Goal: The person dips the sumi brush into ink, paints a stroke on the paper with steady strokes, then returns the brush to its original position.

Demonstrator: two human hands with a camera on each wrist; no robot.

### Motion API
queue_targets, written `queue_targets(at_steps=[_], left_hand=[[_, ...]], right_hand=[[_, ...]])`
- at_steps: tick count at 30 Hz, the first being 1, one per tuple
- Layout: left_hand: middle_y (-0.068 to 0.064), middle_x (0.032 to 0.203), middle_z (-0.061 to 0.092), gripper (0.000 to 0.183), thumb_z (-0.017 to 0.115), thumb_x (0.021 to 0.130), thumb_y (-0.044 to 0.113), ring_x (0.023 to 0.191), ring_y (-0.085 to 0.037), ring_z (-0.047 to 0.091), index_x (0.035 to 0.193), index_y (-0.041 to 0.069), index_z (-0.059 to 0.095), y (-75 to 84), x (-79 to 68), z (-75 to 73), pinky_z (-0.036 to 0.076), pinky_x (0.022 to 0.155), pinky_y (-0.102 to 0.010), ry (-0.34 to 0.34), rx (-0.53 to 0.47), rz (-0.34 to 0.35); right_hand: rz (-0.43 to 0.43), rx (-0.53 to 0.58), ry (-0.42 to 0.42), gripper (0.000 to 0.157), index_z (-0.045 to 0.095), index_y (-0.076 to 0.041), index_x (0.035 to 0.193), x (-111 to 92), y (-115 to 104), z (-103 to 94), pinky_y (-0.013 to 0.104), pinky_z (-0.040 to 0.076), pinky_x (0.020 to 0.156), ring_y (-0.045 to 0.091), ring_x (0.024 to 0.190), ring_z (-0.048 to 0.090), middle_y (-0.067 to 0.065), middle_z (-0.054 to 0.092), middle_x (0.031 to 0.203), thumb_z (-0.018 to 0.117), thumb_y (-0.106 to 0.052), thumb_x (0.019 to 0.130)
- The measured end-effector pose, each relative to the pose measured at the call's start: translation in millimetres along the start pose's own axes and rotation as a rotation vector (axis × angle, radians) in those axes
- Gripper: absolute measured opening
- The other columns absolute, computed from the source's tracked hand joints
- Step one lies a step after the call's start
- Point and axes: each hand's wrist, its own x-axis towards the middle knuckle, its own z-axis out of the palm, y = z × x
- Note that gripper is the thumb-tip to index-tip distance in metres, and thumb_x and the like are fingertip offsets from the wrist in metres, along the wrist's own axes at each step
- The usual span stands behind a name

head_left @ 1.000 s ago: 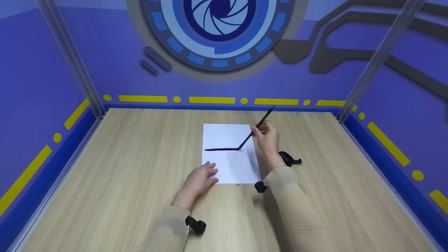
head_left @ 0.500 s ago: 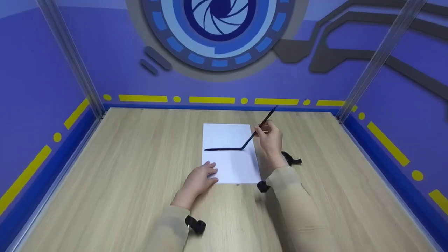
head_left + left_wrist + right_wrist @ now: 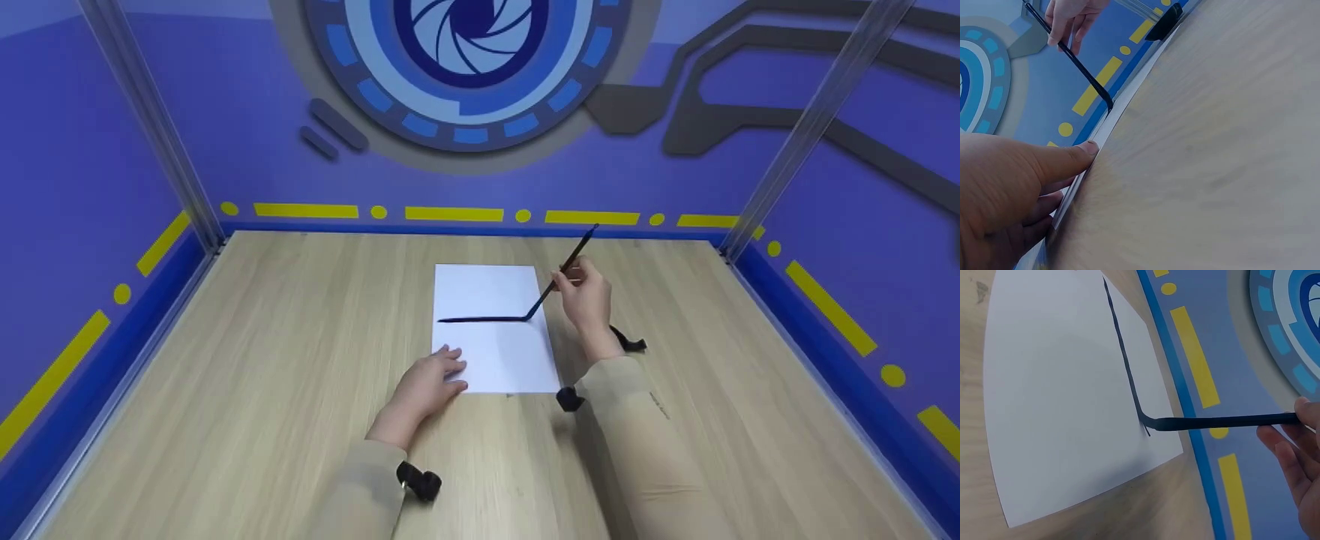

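Observation:
A white sheet of paper [image 3: 487, 360] lies on the wooden table, with a black painted line [image 3: 480, 320] running across it from near its left edge. My right hand [image 3: 585, 300] pinches a dark brush [image 3: 1219, 422] partway up its handle, which slants up and to the right. The bent bristle tip [image 3: 1148, 422] touches the paper at the right end of the line. My left hand [image 3: 429, 386] rests on the lower left corner of the sheet, fingers extended; its thumb [image 3: 1086, 151] lies at the paper's edge in the left wrist view.
The wooden table [image 3: 300, 360] is bounded by blue panels [image 3: 315, 172] with yellow dashes at the back and sides. On the table just right of my right wrist sits a black object [image 3: 634, 343], partly hidden by it. Black wrist mounts [image 3: 421, 482] sit at my sleeves.
My right hand has moved to the right with the brush, and the black line has grown longer in that direction. The left hand and the paper have stayed in place.

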Motion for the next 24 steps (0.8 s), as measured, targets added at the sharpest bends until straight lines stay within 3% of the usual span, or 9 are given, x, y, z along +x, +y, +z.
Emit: queue_targets(at_steps=[24], left_hand=[[-0.01, 0.155, 0.053, 0.041, 0.073, 0.096, 0.019, 0.151, -0.033, 0.041, 0.134, 0.004, 0.067, 1.7, -0.1, -0.4, 0.036, 0.125, -0.051, -0.004, 0.011, -0.015]], right_hand=[[-0.008, -0.054, -0.005, 0.013, 0.065, 0.001, 0.105, 2, 0, -14.6, 0.033, 0.066, 0.079, 0.032, 0.091, 0.077, 0.021, 0.074, 0.102, 0.069, -0.009, 0.098]])
